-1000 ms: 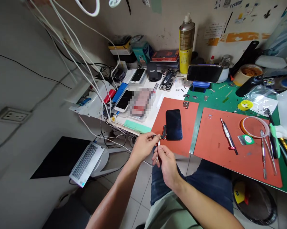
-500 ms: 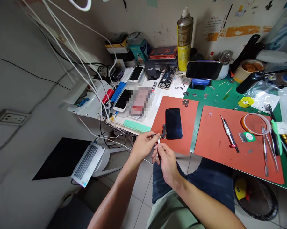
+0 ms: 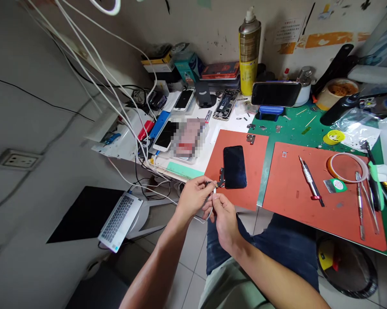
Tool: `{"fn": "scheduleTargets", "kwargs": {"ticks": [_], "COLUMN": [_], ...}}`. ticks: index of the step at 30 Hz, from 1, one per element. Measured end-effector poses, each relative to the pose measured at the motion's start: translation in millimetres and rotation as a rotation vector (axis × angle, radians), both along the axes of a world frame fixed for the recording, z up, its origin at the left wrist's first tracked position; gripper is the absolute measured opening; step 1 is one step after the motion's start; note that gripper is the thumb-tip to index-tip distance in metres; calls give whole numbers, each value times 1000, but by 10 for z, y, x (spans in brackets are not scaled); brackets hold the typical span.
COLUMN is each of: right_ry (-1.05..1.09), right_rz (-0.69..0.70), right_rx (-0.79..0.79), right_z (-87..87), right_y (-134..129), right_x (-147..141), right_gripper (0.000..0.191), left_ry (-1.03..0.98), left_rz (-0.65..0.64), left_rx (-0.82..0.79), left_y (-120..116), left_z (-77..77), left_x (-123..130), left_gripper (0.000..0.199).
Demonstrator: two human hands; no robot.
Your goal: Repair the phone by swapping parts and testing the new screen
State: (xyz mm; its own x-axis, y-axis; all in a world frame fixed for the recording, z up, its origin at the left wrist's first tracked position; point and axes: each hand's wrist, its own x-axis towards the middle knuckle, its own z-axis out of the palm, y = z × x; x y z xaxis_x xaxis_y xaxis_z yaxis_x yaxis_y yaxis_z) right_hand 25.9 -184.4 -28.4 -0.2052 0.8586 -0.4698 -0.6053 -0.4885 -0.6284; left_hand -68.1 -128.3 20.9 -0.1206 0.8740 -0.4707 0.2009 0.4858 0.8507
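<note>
My left hand pinches the end of a small dark phone circuit part at the front edge of the left orange mat. In the fingers of my right hand is the white plug of a charging cable. The plug meets the circuit part between my fingertips; whether it is fully seated I cannot tell. Touching or very near the part, a black phone screen lies flat on the mat. Small metal plates rest above it.
On the right orange mat lie a screwdriver, a tape roll and tweezers. A propped phone and a spray can stand behind. White cables hang at left, above a laptop.
Both hands keep the same grip on the circuit part and the plug. Only a slight shift of the camera view shows.
</note>
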Motion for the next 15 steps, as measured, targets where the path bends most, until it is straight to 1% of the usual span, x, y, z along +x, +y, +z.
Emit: {"fn": "scheduleTargets", "kwargs": {"ticks": [5,10,15], "right_ry": [-3,1,-17], "right_rz": [-18,-26,-54], "right_rx": [5,11,27], "right_z": [-7,-19,-20], "right_y": [-9,-2,-17], "right_x": [-19,-25,-77], "right_gripper": [46,43,42], "left_ry": [-40,-84,-54], "left_rz": [11,-4,33], "left_rx": [-19,-43,-10], "left_y": [-19,-30,-24], "left_z": [-4,-7,2], "left_x": [8,10,23], "left_gripper": [31,33,33]}}
